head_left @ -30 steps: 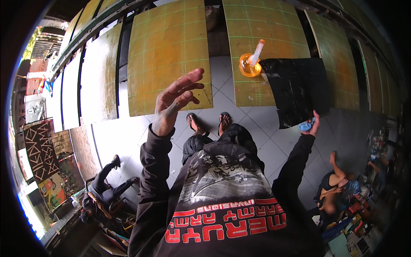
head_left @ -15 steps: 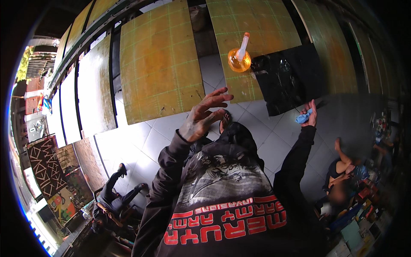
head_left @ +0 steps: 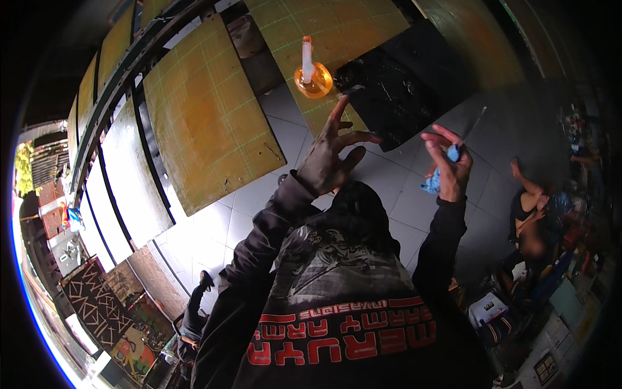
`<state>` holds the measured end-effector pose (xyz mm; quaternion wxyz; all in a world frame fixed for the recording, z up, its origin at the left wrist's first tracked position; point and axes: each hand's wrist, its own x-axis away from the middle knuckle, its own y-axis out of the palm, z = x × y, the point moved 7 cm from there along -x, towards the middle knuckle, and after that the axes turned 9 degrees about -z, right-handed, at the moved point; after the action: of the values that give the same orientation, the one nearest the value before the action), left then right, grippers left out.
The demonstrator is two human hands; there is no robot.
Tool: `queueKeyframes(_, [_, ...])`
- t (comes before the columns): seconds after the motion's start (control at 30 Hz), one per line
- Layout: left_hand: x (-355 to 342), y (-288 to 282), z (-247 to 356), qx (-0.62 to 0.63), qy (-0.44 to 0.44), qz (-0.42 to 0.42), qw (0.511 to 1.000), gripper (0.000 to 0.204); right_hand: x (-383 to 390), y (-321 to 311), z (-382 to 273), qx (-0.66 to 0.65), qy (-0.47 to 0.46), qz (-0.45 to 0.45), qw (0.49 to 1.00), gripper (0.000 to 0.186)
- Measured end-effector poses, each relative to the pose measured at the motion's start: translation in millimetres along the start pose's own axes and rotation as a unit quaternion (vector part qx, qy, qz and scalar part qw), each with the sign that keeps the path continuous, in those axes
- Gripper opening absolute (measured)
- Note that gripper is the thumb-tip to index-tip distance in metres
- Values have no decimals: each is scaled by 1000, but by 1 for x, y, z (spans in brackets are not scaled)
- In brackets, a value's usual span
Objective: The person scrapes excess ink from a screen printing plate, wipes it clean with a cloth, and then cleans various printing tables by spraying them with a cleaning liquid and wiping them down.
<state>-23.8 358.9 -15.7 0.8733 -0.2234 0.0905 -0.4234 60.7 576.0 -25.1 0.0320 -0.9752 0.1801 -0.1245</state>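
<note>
My left hand (head_left: 334,149) is raised with fingers spread and nothing visible in them, just below a black sheet (head_left: 408,78). My right hand (head_left: 447,165) grips a crumpled blue cloth (head_left: 430,185); a thin stick-like item (head_left: 477,118) shows just beyond its fingers, and I cannot tell whether it is held. The black sheet lies over part of a yellow board marked with green grid lines (head_left: 324,26). On that board, beside the sheet, stands a round bottle of orange liquid (head_left: 311,81) with a pale neck and orange top.
More gridded boards (head_left: 210,117) rest on a dark rail frame above a tiled floor (head_left: 402,220). A seated person with bare legs (head_left: 528,220) is at my right. Another person in dark trousers (head_left: 194,318) is at lower left, and cluttered items surround the right side.
My left hand has moved right and up toward the black sheet. My right hand has risen and moved slightly left with the blue cloth. The view has turned, tilting the boards.
</note>
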Motion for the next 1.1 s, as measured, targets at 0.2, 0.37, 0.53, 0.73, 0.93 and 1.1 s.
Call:
queueKeyframes(0.2, [-24,8,3,-10,70,-5,997,31,1,48,-24,53,-75,-62,994,42])
queueKeyframes(0.37, [-29,6,-1,-1,64,-9,998,27,-10,53,-25,54,-82,-64,993,41])
queueKeyframes(0.53, [-27,7,-11,21,31,-16,999,25,-18,60,-29,56,-67,-83,993,40])
queueKeyframes(0.73, [-26,4,-3,33,34,-22,999,27,-28,59,-28,73,-81,-64,992,38])
queueKeyframes(0.93, [-20,7,3,13,17,0,1000,37,-36,61,-28,59,-53,-63,995,41])
queueKeyframes(1.1, [-13,0,10,-38,21,16,999,39,-44,67,-21,52,-51,-71,995,39])
